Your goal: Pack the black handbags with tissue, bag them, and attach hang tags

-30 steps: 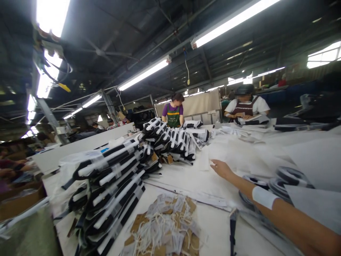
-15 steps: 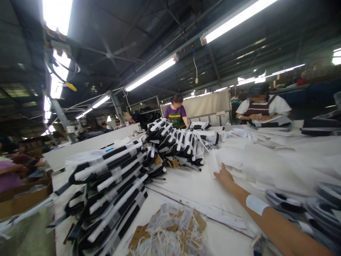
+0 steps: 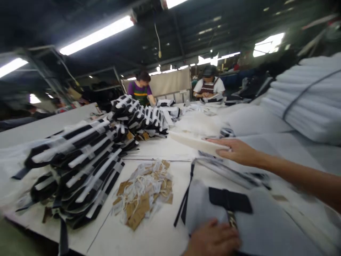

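My right hand reaches in from the right, its thumb and fingers pinched on the end of a thin white padded strip above the table. At the bottom edge, my left hand lies blurred on a pale grey fabric bag, fingers spread and pointing right. Just above it are a black flap and a patterned strap. A clear-edged item with dark straps lies between my two hands.
Banded black-and-white bundles are stacked on the left. Brown tags with strings lie mid-table. White padded sheets are piled at the right. Two people work across the table.
The view has swung right and down. My right hand now pinches the white strip, clear of the white sheets. My left hand has come into view on the grey bag.
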